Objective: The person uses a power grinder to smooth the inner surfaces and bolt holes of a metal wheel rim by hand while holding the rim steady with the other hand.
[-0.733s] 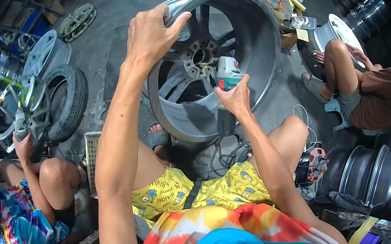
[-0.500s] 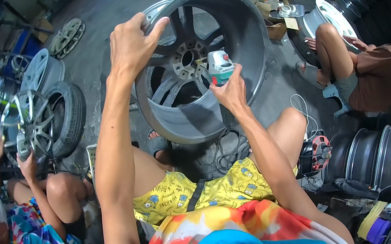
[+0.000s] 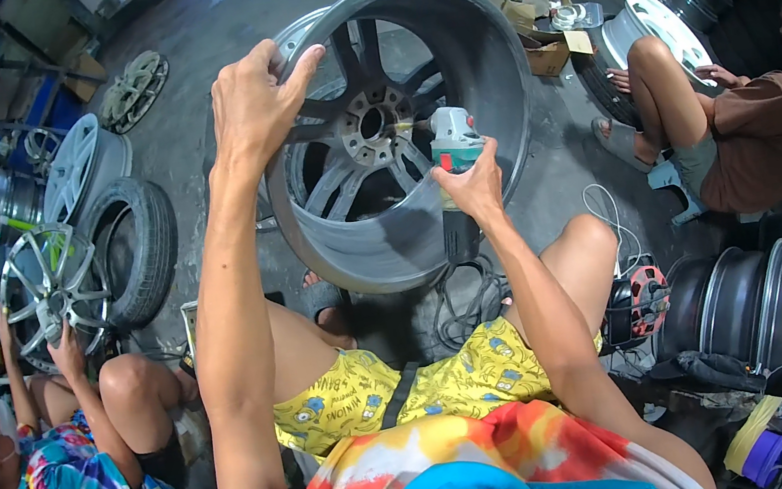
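Note:
A large grey alloy wheel rim [image 3: 350, 242] stands tilted in front of me, its open barrel facing me. Its spokes and bolt-holed hub [image 3: 377, 126] show at the far end. My left hand [image 3: 254, 108] grips the upper left lip, fingers over the edge and thumb apart. In my right hand [image 3: 475, 177] is a small angle grinder [image 3: 450, 127] with a grey head, green collar and black lower body. The grinder's head lies inside the barrel, right of the hub, and a thin tip points toward the hub. Whether that tip touches metal I cannot tell.
On the left a co-worker holds a tool at a silver spoked wheel [image 3: 53, 285] beside a tyre [image 3: 149, 248]. Another person sits right, at a white rim [image 3: 668, 31]. Dark rims [image 3: 734, 304] stack at lower right. Cables [image 3: 461, 310] and a red-fronted machine [image 3: 647, 300] lie nearby.
My right hand and the grinder have shifted slightly right, and the grinder stands more upright. My left hand keeps its grip on the rim. The left co-worker's wheel and tool have moved lower.

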`<move>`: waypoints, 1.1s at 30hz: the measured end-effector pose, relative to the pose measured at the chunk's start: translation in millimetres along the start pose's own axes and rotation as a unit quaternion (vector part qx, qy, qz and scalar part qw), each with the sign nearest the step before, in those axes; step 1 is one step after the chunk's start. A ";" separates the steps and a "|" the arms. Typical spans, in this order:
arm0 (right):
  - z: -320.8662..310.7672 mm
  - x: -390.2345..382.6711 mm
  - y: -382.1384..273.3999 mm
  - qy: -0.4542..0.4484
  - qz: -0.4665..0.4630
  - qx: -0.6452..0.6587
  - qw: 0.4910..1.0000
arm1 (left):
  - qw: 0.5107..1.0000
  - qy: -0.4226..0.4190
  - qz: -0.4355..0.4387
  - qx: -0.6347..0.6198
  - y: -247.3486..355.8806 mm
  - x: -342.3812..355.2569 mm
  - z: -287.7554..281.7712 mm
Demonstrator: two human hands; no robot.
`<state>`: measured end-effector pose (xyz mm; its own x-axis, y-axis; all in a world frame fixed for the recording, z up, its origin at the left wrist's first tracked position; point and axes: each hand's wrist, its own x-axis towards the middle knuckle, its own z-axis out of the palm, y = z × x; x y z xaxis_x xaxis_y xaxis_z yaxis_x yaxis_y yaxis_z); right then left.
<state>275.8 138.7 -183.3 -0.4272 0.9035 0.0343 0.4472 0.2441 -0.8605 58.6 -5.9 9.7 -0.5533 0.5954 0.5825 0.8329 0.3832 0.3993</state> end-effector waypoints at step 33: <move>0.6 -13.8 0.0 0.031 -0.030 -0.031 0.999 | 1.000 0.005 -0.004 -0.014 -1.7 -1.9 1.9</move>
<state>281.2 126.0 -184.0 -0.4054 0.9065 0.1178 0.4715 0.3177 -0.8227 58.2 -6.3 6.5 -0.5600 0.5847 0.5870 0.8279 0.3683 0.4230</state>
